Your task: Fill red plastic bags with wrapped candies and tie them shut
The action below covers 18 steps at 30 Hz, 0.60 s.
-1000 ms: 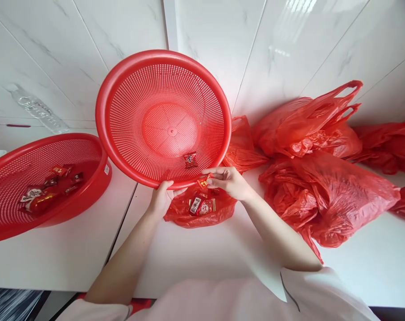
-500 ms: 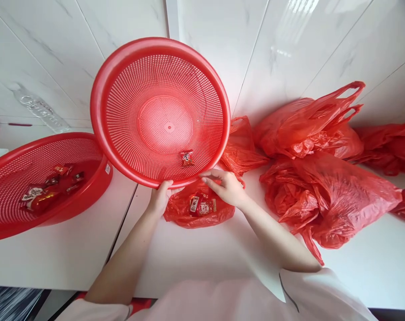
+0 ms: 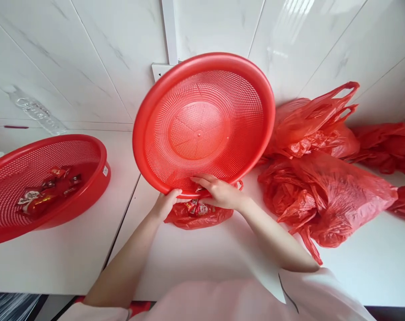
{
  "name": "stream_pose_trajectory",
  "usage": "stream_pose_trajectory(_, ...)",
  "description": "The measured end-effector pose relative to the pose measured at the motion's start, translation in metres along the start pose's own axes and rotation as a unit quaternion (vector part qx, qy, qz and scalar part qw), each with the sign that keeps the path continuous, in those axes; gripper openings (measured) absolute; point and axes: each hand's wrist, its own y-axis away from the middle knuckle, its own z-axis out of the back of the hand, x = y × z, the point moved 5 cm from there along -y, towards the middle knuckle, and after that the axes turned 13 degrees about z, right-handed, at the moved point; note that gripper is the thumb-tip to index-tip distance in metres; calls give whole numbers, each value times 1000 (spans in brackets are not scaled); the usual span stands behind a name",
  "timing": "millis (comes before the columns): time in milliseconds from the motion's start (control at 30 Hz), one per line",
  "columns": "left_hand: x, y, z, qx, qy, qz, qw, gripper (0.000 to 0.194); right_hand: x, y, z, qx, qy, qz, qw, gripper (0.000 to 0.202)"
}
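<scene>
A round red mesh basket (image 3: 202,129) is tilted up with its inside facing me. My left hand (image 3: 165,203) is closed on its lower rim, thumb over the edge. My right hand (image 3: 221,192) also grips the lower rim farther right. Its fingers reach over the edge into the basket and mostly cover a small red snack packet (image 3: 199,189) there. Right below the rim lies an open red plastic bag (image 3: 205,221) on the white table. Red and white wrapped snacks (image 3: 199,208) show in the bag's mouth.
On the left stands another red basket (image 3: 104,151) with several wrapped snacks (image 3: 43,200). A clear plastic bottle (image 3: 38,111) lies behind it by the tiled wall (image 3: 109,26). Several filled red bags (image 3: 349,196) are heaped on the right side of the table (image 3: 175,263).
The basket has moved right and slightly down, tilting more over the bag. My right hand has shifted left over the rim, and its fingers now cover most of the packet inside.
</scene>
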Motion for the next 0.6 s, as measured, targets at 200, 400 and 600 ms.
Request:
stream_pose_trajectory(200, -12, -5, 15, -22, 47, -52, 997, 44, -14, -2, 9, -190, -290, -140, 927, 39)
stream_pose_trajectory(400, -26, -2, 20, -24, 84, -82, 993, 47, -29, 1, 7, -318, -562, -198, 737, 28)
stream_pose_trajectory(600, -25, -5, 24, -29, 81, -84, 993, 42, -29, 2, 4, -300, -577, -209, 730, 26)
